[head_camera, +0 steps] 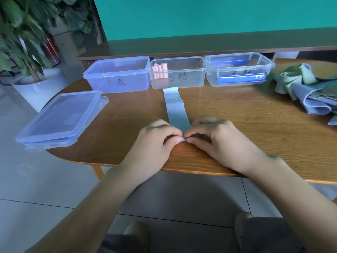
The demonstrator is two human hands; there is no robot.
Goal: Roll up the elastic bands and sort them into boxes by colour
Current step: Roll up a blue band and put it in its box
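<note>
I see the blue band flat on the table, far end at the middle box; left hand and right hand pinch its near end, fingertips curled and meeting over it.

Boxes: three, in a row
Lids: two at least, stacked
Pink rolls: four; in the middle box
Hands: two

Single head-worn view: we look forward and down, close over the table's near edge, boxes far.
</note>
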